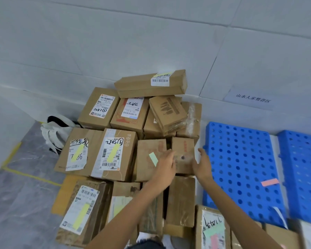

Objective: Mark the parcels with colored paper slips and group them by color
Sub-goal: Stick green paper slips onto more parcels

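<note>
- Cardboard parcels [128, 155] lie heaped on the floor [25, 194] in a corner of pale wall panels, several bearing yellow slips [113, 152] over their shipping labels.
- A person's left hand [166, 164] and right hand [202, 163] flank a small brown box [183, 150] in the middle of the heap.
- Left fingers lie fairly straight against the box's left side; right fingers are straight and pressed together just beside its right side, and blur hides whether they touch it.
- A green slip [153, 159] sits on the neighbouring parcel [145, 171], just left of that box.
- A pink slip [269, 182] lies on a blue perforated pallet [241, 159] to the right.
</note>
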Available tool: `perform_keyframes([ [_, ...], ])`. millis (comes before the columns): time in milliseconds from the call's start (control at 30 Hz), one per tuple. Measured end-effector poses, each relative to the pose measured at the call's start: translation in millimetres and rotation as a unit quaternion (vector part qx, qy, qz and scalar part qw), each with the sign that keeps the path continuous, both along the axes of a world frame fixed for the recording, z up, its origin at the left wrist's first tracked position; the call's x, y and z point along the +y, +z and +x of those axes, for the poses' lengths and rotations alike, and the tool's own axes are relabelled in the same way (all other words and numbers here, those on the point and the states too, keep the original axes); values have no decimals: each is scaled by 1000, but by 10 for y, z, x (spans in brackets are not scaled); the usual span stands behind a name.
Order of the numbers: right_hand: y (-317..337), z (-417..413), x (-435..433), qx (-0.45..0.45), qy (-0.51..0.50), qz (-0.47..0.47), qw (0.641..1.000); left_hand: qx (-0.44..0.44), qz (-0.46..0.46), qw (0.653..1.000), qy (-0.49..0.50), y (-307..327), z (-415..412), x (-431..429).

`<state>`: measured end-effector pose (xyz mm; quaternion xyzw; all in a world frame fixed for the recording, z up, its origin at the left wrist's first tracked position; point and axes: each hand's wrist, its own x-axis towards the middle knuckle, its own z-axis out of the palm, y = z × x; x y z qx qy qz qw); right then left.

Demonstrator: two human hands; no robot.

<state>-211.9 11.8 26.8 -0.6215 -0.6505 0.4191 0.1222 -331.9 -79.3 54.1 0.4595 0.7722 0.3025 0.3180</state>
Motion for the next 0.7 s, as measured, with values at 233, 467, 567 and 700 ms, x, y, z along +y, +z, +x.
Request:
perform_keyframes([
  [233,14,121,82,104,-7,-152,983,-75,-49,993,77,33,255,295],
  [467,485,601,108,176,-19,-156,972,-41,105,987,112,245,598,178],
  [567,709,972,43,178,-5,-103,979,-96,168,975,109,491,998,109],
  [700,883,1603,-107,110,50,16,993,-198,216,951,98,740,1598,-33],
])
